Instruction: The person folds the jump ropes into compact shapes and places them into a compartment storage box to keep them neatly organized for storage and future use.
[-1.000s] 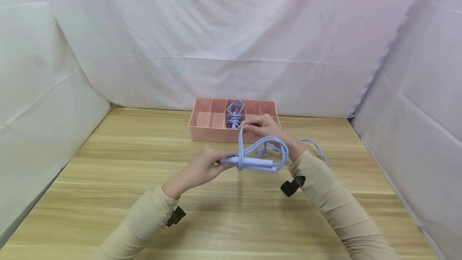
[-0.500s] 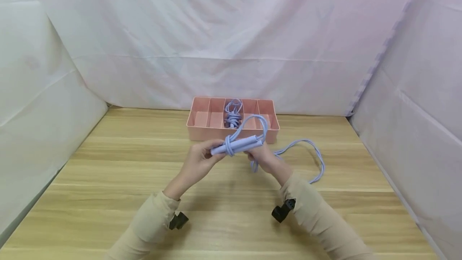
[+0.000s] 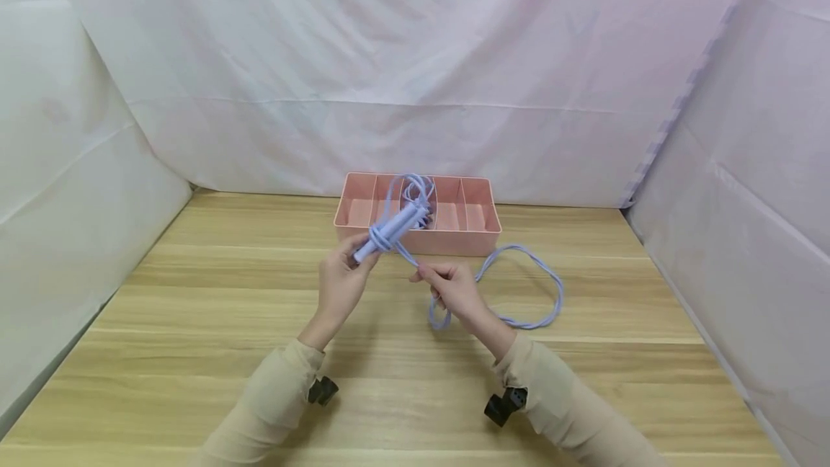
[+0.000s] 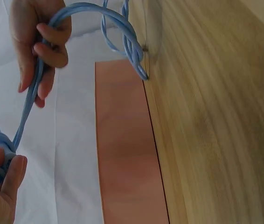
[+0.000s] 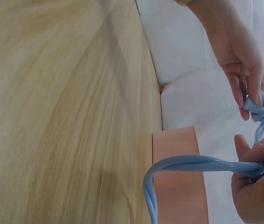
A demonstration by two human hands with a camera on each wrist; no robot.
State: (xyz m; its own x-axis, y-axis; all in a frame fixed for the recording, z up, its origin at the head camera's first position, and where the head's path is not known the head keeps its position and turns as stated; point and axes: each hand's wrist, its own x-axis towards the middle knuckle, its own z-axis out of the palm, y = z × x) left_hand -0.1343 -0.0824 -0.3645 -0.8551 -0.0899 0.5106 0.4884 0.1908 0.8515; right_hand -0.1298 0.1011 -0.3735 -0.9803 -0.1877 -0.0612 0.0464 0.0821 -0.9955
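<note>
My left hand (image 3: 340, 285) pinches the lower ends of two light blue handles of a jump rope (image 3: 397, 228), held together and tilted up to the right. Turns of its cord wrap around both handles, and a loop rises past their far ends. Lower to the right, my right hand (image 3: 457, 288) holds the doubled cord (image 4: 29, 109), which runs taut to the handles in the left wrist view. Beyond my right hand, the loose cord (image 3: 559, 298) curves in a wide loop over the table. A second blue jump rope (image 3: 424, 222) lies bundled in the box's middle compartment, partly hidden by the handles.
A pink divided box (image 3: 454, 242) stands at the back of the wooden table (image 3: 214, 323), just beyond my hands. White cloth (image 3: 259, 143) hangs behind it and along both sides.
My right hand has passed the cord under the handles and drawn it toward the lower right. The handles have swung from level to steeply tilted, and my left hand has shifted slightly left.
</note>
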